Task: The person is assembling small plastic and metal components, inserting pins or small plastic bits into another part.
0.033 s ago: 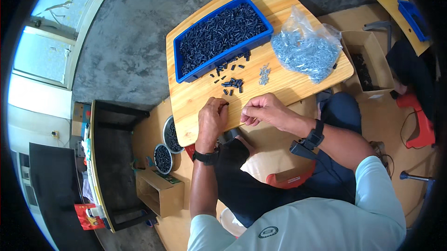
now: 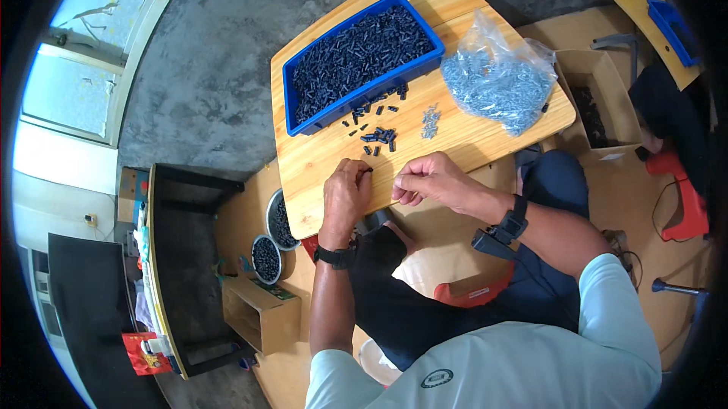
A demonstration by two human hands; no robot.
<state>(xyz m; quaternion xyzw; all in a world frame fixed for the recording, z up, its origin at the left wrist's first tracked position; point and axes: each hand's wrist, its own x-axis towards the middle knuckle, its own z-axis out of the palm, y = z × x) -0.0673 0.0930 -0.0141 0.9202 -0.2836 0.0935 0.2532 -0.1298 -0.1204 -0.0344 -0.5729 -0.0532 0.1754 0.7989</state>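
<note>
- Step in hand, as I judge it: fitting small parts together at the near edge of the wooden table (image 2: 485, 140).
- The left hand (image 2: 345, 195) is curled shut, with a small black piece (image 2: 368, 171) pinched at its fingertips; the piece sits at about 1 o'clock of that hand.
- Its long axis seems to run roughly 3 to 9 o'clock, toward the right hand (image 2: 425, 180), though it is too small to be sure.
- The right hand's fingers are closed together; whether they hold anything I cannot tell.
- The next move likely calls for fine alignment of both fingertips.
- Loose black pieces (image 2: 377, 136) and small screws (image 2: 430, 120) lie at 12 o'clock of the hands, before the blue tray (image 2: 307, 127).
</note>
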